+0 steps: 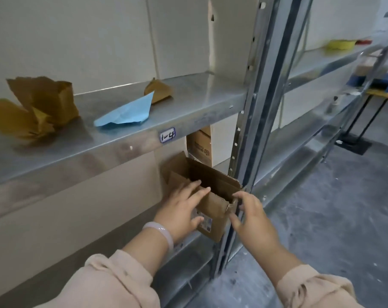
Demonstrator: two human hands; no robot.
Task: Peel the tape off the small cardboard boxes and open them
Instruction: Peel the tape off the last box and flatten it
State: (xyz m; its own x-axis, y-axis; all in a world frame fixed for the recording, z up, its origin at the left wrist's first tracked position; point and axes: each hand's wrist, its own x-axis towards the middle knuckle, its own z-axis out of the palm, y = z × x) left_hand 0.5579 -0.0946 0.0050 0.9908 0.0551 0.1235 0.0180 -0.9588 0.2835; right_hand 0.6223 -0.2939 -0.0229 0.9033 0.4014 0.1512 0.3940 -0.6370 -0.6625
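Box (213, 207) stood at the edge of the lower shelf (189, 246), just beside the post (251, 130). Its top flaps were up, and its dark inside showed no contents that could be made out. Left hand (182, 205) lay on the near flap, fingers straight, thumb on the front. Right hand (253, 216), fingers spread and slightly bent, touched the right corner and held nothing.

Your upper shelf (199, 96): bare metal, tag (167, 134) reading 1-4 on front lip. You've got crumpled brown wad (37, 107) far left, blue paper (126, 114) mid, small brown scrap (159, 92) just behind. Lower shelf (195, 247): open cardboard box (211, 210) at front edge, printed carton (199, 147) behind.
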